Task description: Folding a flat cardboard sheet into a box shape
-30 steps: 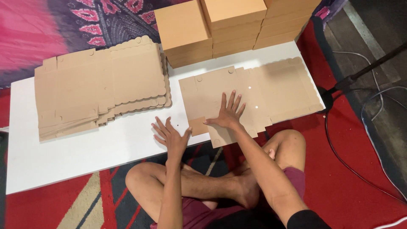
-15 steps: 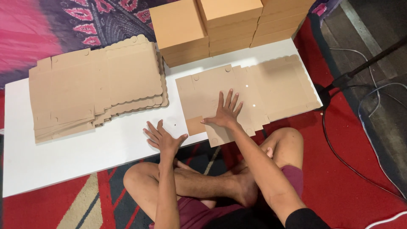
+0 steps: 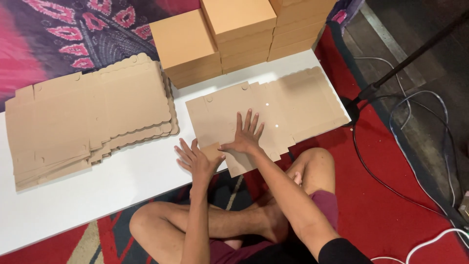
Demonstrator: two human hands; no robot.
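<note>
— Where is the flat cardboard blank found?

— It is laid unfolded on the white table, at the near right part, with its scalloped end turned toward the table's right edge. A small flap at its near left corner is seen bent inward (the crease itself is partly hidden by the hand).

— How is it being handled?

— The right hand is pressed flat on the blank, fingers spread wide and straight; nothing is gripped. The left hand is laid open at the small flap, fingers extended and slightly apart, the thumb touching the flap's edge; nothing is enclosed by it either.

— And what is set around it?

— A stack of flat blanks is piled on the left part of the table, well apart from the single blank. Behind, at the far edge, folded brown boxes are stacked in several columns. Crossed bare legs are seen under the near edge, on a red patterned carpet. Cables and a dark stand pole are laid out to the right, and a pink and purple patterned cloth is seen beyond the table.
</note>
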